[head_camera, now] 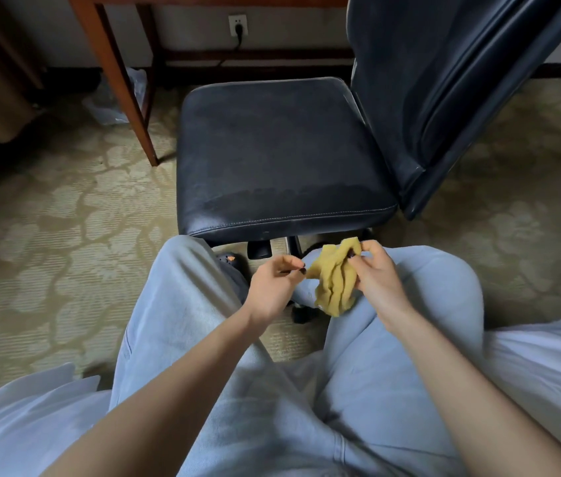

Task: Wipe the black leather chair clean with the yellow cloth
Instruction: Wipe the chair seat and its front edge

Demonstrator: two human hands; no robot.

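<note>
While the yellow cloth (334,284) was gripped, bunched up, in the right hand (377,275), thumb & fingers curled round its right side, no contact w/ the black leather chair (279,153) was seen. Cloth was held over the right knee of the light-grey trousers (426,290), just near of the seat's front edge. The left hand (272,287) was noted just left of the cloth, fingers curled, tips at the cloth's left edge; whether that edge was pinched could not be told. Chair seat was recorded at centre, far of the hands, w/ dull greyish patches on top; its backrest (444,80) was seen rising at the seat's right side. Far left, a wooden desk leg (117,80) was noted, w/ a clear plastic bag (114,101) beside it & a plugged wall socket (238,25) beyond. Everything was set on patterned carpet (48,218).
</note>
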